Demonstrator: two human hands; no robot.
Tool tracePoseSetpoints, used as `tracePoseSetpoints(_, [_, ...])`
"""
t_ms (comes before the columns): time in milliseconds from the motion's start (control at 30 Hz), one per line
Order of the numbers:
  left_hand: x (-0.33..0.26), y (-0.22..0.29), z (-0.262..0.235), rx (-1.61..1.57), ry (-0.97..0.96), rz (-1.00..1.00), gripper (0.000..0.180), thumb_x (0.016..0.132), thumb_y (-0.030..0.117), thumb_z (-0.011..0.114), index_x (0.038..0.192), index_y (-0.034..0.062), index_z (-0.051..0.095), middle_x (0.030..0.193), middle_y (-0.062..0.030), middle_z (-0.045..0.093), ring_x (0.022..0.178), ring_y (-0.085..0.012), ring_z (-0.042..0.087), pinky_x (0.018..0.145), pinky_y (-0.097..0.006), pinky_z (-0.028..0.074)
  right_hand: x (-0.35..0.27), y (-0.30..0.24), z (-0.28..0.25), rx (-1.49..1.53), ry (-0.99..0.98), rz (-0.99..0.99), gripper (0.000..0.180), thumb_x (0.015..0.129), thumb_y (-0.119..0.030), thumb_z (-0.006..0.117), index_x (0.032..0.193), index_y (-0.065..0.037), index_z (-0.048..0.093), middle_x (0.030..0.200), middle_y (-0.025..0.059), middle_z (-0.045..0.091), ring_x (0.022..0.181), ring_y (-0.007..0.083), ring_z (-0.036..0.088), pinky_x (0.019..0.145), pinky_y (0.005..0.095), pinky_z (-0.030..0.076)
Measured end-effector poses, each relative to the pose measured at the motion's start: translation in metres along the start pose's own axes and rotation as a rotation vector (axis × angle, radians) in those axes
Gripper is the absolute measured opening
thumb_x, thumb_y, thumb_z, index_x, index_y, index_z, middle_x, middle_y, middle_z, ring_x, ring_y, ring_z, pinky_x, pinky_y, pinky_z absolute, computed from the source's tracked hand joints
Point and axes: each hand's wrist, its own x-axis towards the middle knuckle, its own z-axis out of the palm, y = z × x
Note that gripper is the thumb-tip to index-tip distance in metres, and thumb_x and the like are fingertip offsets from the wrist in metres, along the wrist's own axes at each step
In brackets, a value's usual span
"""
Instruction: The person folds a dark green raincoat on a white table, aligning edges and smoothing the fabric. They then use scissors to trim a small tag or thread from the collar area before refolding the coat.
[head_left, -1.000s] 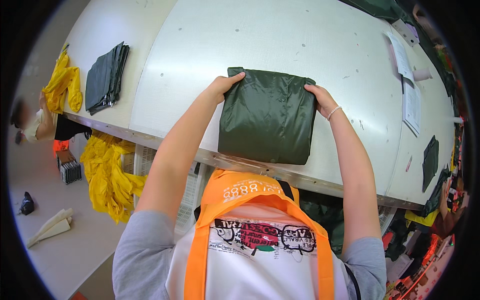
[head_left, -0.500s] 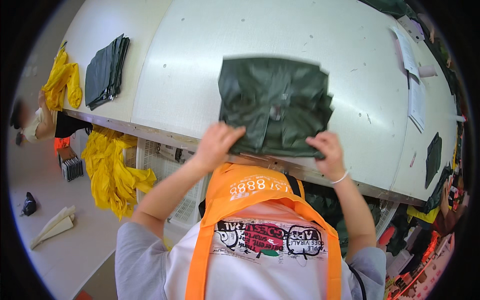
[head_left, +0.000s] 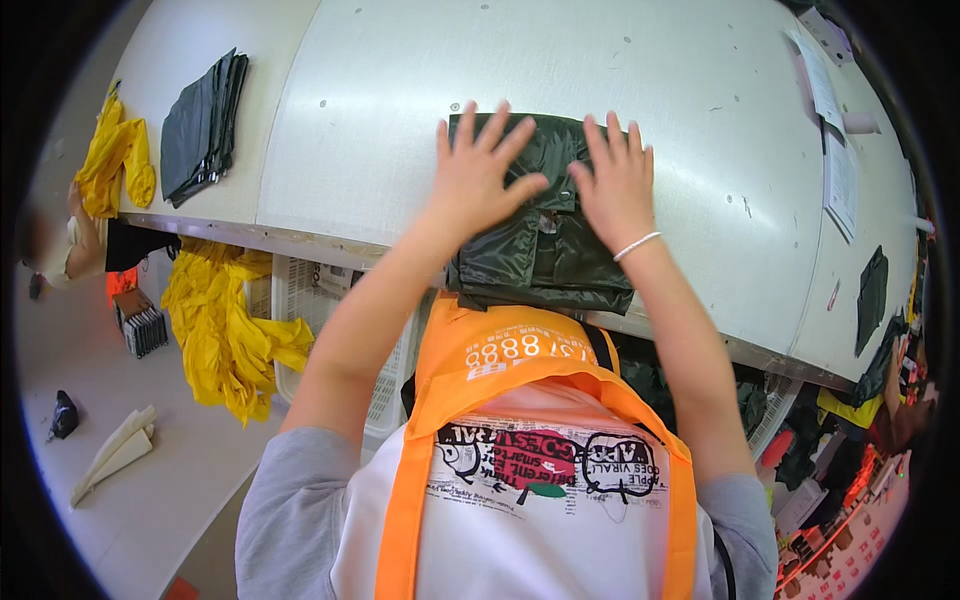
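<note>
Dark-green folded fabric (head_left: 495, 258) lies on the counter (head_left: 350, 160), its far part now beneath the spread-fingered left hand (head_left: 475, 188) and right hand (head_left: 616, 192), which earlier pinched its near corners.

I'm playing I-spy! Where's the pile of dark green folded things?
In the head view, the pile lies on the table at upper left, just right of the yellow cloth lying there.

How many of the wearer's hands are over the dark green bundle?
2: the left hand over the upper left of the dark green bundle, the right hand over its upper right; both show plainly.
</note>
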Motion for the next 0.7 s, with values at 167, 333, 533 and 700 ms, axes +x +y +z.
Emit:
tracePoseSetpoints(167, [-0.044, 0.018, 0.068, 0.02, -0.161, -0.081, 0.079, 0.08, 0.064, 0.055, 0.146, 0.0257, 0.032, 0.156, -0.0115, 0.014, 0.142, -0.0408, 0.01, 0.108, -0.065, 0.01, -0.051, 0.012, 0.068, -0.063, -0.128, 0.075, 0.066, 0.09, -0.044, 0.052, 0.148, -0.023, 0.028, 0.155, 0.0123, 0.016, 0.142, 0.0381, 0.011, 0.11, 0.0603, 0.014])
tracePoseSetpoints(333, [-0.049, 0.01, 0.068, -0.098, -0.127, -0.062, 0.094, 0.071, 0.067, 0.063, 0.147, 0.0229, 0.031, 0.156, -0.0125, 0.013, 0.142, -0.0412, 0.009, 0.109, -0.064, 0.009, -0.056, 0.014, 0.054, 0.023, -0.118, 0.061, 0.064, 0.09, -0.043, 0.053, 0.147, -0.022, 0.031, 0.155, 0.0112, 0.017, 0.143, 0.0354, 0.012, 0.111, 0.0597, 0.013])
tracePoseSetpoints(533, [-0.052, 0.008, 0.054, -0.179, -0.14, -0.031, 0.119, 0.05, 0.071, 0.074, 0.147, 0.0193, 0.029, 0.156, -0.0132, 0.013, 0.142, -0.0414, 0.008, 0.109, -0.064, 0.01, -0.063, 0.014, 0.053, 0.023, -0.099, 0.05, 0.061, 0.09, -0.04, 0.055, 0.145, -0.022, 0.034, 0.155, 0.0103, 0.019, 0.142, 0.0344, 0.017, 0.111, 0.0578, 0.013])
tracePoseSetpoints(700, [-0.055, 0.006, 0.059, -0.147, -0.126, -0.038, 0.119, 0.05, 0.074, 0.072, 0.147, 0.0201, 0.03, 0.156, -0.0114, 0.014, 0.143, -0.0391, 0.008, 0.109, -0.064, 0.009, -0.064, 0.014, 0.054, 0.04, -0.074, 0.03, 0.059, 0.09, -0.039, 0.055, 0.144, -0.02, 0.037, 0.154, 0.0113, 0.022, 0.141, 0.0343, 0.019, 0.111, 0.0569, 0.014])
